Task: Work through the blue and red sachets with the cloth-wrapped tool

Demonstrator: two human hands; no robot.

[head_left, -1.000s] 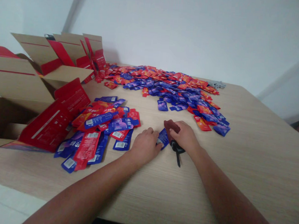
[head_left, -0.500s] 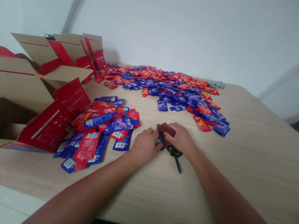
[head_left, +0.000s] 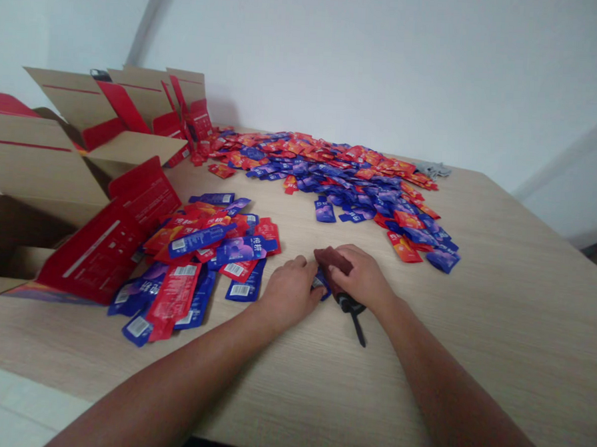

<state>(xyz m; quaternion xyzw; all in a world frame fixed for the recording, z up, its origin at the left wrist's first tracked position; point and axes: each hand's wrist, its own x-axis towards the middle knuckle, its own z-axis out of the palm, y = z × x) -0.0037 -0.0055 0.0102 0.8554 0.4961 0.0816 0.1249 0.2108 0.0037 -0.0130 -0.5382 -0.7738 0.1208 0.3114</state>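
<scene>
My left hand (head_left: 295,291) rests on the table, its fingers closed over the edge of a small blue sachet (head_left: 321,283) that lies between my hands and is mostly covered. Wrapped in my right hand (head_left: 360,275) is a dark reddish-brown handheld tool (head_left: 332,260) with a black end and a thin black rod (head_left: 357,330) pointing toward me. Its front reaches over the sachet; I cannot make out its exact kind or whether it touches. Left of my left hand lies a loose pile of red and blue sachets (head_left: 242,248).
Open cardboard boxes with red flaps (head_left: 91,253) stand along the left. A long heap of red, orange and blue sachets (head_left: 331,168) spreads across the back of the wooden table (head_left: 498,314). Grey crumpled cloth-like material (head_left: 434,169) lies at its right end, near the wall.
Almost nothing differs. The tool in my right hand has shifted very slightly to the right; my left hand stays on the sachet.
</scene>
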